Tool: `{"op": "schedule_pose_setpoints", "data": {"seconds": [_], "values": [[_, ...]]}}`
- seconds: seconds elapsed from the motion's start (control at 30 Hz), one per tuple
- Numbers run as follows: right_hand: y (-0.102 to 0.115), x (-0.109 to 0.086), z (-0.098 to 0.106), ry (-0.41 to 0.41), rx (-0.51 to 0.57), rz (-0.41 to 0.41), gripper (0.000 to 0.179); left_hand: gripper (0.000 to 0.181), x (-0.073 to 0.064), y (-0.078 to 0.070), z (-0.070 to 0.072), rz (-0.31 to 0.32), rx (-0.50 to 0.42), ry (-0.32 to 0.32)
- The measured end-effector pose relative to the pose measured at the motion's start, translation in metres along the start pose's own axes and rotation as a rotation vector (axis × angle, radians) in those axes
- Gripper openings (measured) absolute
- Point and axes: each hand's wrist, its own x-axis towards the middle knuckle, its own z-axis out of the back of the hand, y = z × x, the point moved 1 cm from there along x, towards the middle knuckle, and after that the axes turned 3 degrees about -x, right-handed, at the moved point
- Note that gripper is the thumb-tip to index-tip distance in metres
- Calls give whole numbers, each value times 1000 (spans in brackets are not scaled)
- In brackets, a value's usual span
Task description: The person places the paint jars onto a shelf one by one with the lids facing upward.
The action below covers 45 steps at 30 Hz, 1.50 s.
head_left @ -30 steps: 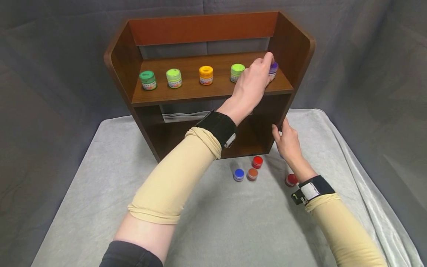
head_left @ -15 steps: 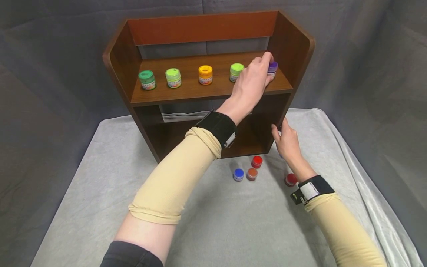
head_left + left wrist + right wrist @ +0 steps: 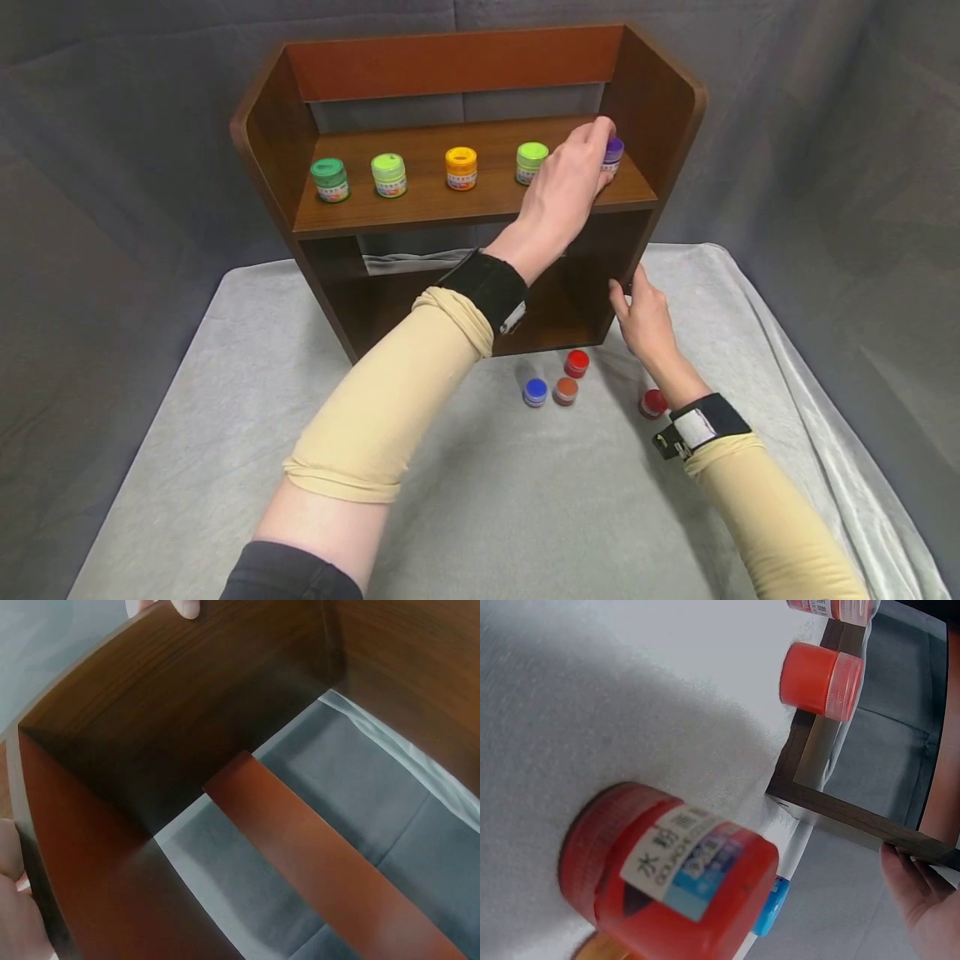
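On the right end of the upper shelf stands a purple-lidded paint jar. My left hand holds it from the left with curled fingers, which partly hide it. In the left wrist view the left hand shows only at the left edge, the jar almost wholly hidden. Lower down, my right hand grips the right side panel of the brown wooden shelf unit. Its thumb laps over the panel's edge, the other fingers lie outside. The right wrist view shows the right hand against this panel.
Left of the purple jar stand light green, orange, another light green and dark green jars. On the grey cloth are red, brown, blue and dark red jars. Another blue jar lies beyond.
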Motion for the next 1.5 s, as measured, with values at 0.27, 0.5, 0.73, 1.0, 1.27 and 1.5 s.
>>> {"op": "schedule_pose_setpoints", "data": {"seconds": [0.27, 0.5, 0.73, 1.0, 1.27, 1.5], "values": [[0, -1, 0, 23, 6, -13, 35, 59, -7, 0, -2, -157, 192, -68], [1, -1, 1, 8, 5, -9, 34, 49, -19, 2, 3, -265, 225, -123], [0, -1, 1, 7, 3, -8, 34, 40, -37, 8, 6, -370, 189, -204], [1, -1, 1, 7, 13, -9, 34, 34, -59, 21, 10, -421, 170, -288], [2, -1, 1, 17, 11, -20, 35, 30, -86, 45, 14, -376, 180, -410], [2, -1, 2, 16, 3, -19, 34, 25, -112, 75, 14, -333, 193, -480]]}}
